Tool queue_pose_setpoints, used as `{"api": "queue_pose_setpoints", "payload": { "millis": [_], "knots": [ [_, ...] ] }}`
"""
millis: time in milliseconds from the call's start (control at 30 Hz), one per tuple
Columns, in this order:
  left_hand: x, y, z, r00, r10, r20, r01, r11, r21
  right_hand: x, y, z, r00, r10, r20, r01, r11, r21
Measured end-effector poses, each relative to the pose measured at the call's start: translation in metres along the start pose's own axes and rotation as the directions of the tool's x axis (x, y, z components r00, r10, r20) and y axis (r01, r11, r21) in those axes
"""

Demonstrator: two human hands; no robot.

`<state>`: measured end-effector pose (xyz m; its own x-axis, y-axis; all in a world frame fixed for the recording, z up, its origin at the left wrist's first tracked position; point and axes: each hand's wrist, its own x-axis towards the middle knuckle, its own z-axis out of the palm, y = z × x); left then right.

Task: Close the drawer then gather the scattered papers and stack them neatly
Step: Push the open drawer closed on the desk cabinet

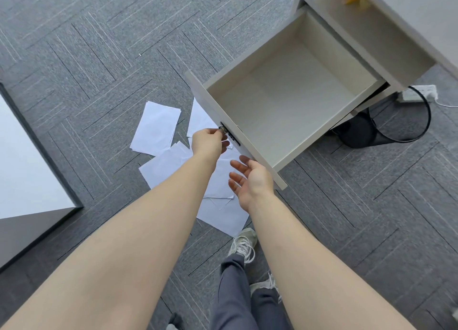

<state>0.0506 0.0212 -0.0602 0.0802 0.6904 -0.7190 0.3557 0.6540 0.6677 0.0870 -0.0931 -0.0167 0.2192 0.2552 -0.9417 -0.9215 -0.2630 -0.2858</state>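
A beige drawer [292,101] stands pulled far out of its cabinet and is empty inside. On its front panel sits a round metal lock knob [223,130]. My left hand [209,140] pinches that knob with curled fingers. My right hand [250,178] hovers with relaxed, spread fingers just below the drawer front's near end, holding nothing. Several white paper sheets [158,129] lie scattered on the grey carpet under and beside the drawer front, partly hidden by my arms.
A black wire waste bin [386,129] stands on the carpet right of the drawer, with a white power strip [418,94] behind it. A white desk corner [29,161] juts in at the left. My shoes [244,243] and trouser legs are below the papers.
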Motion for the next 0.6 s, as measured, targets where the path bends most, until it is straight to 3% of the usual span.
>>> {"api": "queue_pose_setpoints", "payload": {
  "millis": [600],
  "knots": [
    [0.009, 0.031, 0.075, 0.999, -0.028, 0.040, 0.032, 0.995, -0.090, 0.016, -0.075, -0.019, 0.999, -0.029, -0.034, 0.029, 0.999, 0.018]
  ]
}}
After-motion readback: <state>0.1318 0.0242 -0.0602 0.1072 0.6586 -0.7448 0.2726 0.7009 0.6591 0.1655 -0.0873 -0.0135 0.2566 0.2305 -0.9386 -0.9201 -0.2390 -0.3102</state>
